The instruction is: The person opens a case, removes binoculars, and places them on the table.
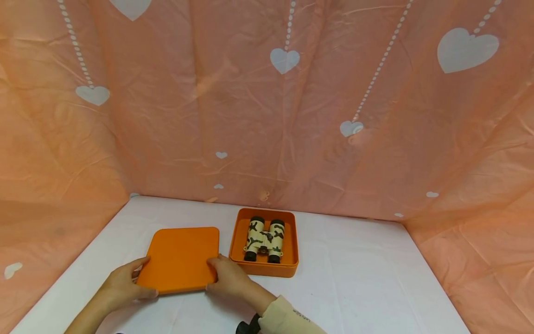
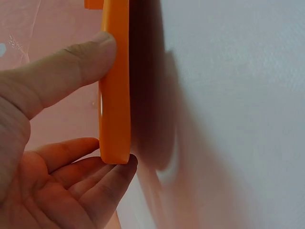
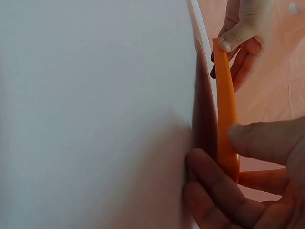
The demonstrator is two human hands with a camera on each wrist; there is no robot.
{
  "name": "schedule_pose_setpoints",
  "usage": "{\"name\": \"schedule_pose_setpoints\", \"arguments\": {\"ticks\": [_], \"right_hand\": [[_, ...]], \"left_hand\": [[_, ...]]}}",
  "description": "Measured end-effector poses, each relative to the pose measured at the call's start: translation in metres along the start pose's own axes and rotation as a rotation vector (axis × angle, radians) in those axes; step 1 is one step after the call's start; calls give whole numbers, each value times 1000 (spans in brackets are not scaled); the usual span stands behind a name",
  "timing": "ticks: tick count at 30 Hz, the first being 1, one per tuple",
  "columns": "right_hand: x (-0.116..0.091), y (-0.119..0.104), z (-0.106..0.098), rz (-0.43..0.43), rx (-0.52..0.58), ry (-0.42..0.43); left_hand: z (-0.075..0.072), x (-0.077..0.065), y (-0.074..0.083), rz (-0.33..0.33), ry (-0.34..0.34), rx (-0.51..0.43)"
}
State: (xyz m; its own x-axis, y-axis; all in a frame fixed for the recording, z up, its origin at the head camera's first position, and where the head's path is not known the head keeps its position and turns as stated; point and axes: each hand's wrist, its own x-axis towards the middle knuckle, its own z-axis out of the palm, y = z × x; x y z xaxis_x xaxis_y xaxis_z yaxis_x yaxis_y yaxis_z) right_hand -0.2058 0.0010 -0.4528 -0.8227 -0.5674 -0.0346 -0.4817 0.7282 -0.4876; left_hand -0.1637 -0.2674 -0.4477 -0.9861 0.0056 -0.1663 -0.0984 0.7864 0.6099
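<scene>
Both hands hold an orange square lid (image 1: 181, 260) by its two sides, left of the orange box. My left hand (image 1: 123, 284) grips the left edge, thumb at the near corner; in the left wrist view its thumb and fingers (image 2: 110, 188) are on the lid's rim (image 2: 116, 105). At the opposite edge, my right hand (image 1: 229, 277) pinches the lid, and the right wrist view shows its thumb on the rim (image 3: 228, 105). The lid is slightly above the white surface, over its shadow. Camouflage binoculars (image 1: 264, 239) lie in the open orange box (image 1: 267, 270).
A white cloth-covered table (image 1: 363, 273) extends right of the box. Peach curtains with white hearts (image 1: 285, 61) enclose the back and both sides. A black object (image 1: 249, 326) shows by the right sleeve (image 1: 288, 317) at the bottom edge.
</scene>
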Motion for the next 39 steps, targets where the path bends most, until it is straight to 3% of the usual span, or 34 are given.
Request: {"name": "schedule_pose_setpoints", "arguments": {"ticks": [11, 22, 39], "right_hand": [[0, 0, 4, 49, -3, -15], [1, -1, 9, 65, -42, -16], [1, -1, 7, 77, 9, -22]], "left_hand": [[4, 1, -2, -10, -8, 3], [8, 3, -2, 18, 38, 41], [9, 7, 1, 37, 53, 93]]}}
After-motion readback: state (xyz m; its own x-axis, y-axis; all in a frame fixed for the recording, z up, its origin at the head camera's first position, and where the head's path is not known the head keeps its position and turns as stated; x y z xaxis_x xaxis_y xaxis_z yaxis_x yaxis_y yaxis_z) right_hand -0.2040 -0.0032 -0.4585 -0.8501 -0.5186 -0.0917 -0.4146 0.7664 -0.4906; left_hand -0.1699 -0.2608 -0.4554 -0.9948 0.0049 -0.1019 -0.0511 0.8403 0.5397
